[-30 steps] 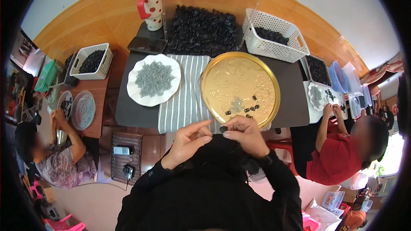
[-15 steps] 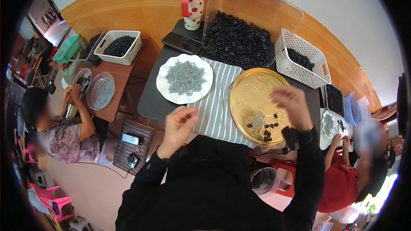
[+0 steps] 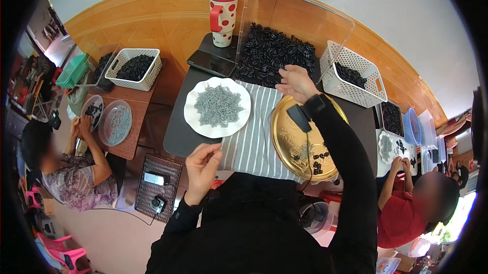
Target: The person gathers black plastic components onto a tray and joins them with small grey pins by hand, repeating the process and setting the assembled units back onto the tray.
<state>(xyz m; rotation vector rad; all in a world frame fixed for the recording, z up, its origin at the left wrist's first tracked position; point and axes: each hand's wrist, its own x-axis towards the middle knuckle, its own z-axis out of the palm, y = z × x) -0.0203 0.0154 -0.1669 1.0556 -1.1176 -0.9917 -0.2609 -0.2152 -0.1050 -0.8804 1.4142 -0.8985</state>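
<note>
A red-dotted tumbler [image 3: 222, 16] with a red lid stands at the far edge of the dark worktop [image 3: 179, 126], a black phone [image 3: 210, 62] just near of it. At left, a white basket [image 3: 134, 69] of dark parts sits beside a green basket [image 3: 72, 70]. Far right, a white basket [image 3: 354, 80] holds more dark parts.

A pale wall [image 3: 386, 5] with curved wooden panelling [image 3: 152, 15] runs along the far side. Dark tables [image 3: 178, 132] stand over a light floor [image 3: 101, 233]. Pink plastic stools [image 3: 66, 256] sit near left. Daylight glows lower right.
</note>
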